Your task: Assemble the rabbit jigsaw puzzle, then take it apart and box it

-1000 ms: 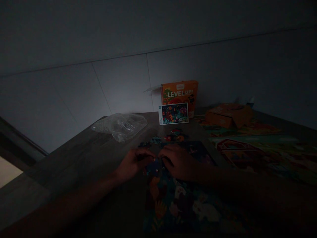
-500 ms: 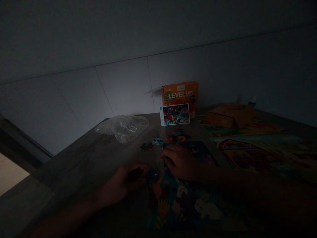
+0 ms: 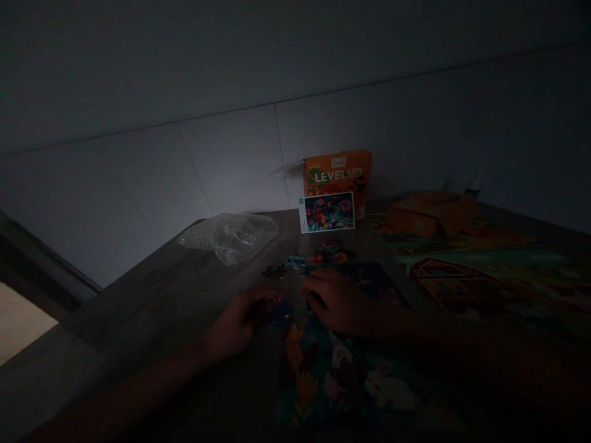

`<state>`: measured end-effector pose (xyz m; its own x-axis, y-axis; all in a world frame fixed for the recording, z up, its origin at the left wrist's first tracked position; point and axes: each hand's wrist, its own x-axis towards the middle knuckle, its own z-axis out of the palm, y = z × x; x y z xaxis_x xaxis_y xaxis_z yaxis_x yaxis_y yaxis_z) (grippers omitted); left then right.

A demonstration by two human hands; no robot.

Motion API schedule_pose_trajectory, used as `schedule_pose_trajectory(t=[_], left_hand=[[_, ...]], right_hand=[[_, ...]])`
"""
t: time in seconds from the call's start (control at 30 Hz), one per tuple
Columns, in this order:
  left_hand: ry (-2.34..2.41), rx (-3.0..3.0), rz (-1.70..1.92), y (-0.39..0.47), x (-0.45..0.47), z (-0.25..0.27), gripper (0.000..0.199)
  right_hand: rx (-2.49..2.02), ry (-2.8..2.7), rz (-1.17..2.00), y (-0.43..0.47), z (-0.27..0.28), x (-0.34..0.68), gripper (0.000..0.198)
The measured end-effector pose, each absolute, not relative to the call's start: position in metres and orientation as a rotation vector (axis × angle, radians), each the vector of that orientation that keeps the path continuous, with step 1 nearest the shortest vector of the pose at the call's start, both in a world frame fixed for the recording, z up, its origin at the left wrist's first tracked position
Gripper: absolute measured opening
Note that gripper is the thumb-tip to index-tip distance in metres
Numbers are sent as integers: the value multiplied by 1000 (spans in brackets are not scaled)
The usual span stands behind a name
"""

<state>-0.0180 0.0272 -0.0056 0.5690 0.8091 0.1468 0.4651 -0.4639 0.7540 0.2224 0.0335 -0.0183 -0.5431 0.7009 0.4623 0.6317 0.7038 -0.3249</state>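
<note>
Well, box [image 3: 339, 175] ("LEVEL UP!") beyond puzzle [image 3: 339, 375]

"What can you read?"
"'LEVEL UP!', in pale capitals across the front of the orange box [image 3: 338, 178]."
"And the small label [image 3: 338, 162] above those words?"
"Too tiny to make out."
"The card [image 3: 329, 212] in front?"
"A teal corner mark and faint print down its left edge, neither legible."

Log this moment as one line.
left hand: by left edge of puzzle; right hand: over puzzle; picture card: in front of orange box; loose pieces: beyond hands
</note>
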Motion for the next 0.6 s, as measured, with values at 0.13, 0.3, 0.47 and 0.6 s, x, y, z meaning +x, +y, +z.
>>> schedule_pose_trajectory(t=[0.13,0.3,0.47,0.6], left_hand=[[942,2268,636,24,-18,-4,30],[1001,2323,656,23,-19,-2,33],[1033,2383,668,25,-23,-5,36],[1069,2326,712,30,-29,-2,31]], right_hand=[[-1005,-2343,163,32,-18,223,18],[-986,-2317,175,31,-16,222,18],[-1135,-2127,211,42,31,237,16],[-1240,-2015,140,33,106,273,12]])
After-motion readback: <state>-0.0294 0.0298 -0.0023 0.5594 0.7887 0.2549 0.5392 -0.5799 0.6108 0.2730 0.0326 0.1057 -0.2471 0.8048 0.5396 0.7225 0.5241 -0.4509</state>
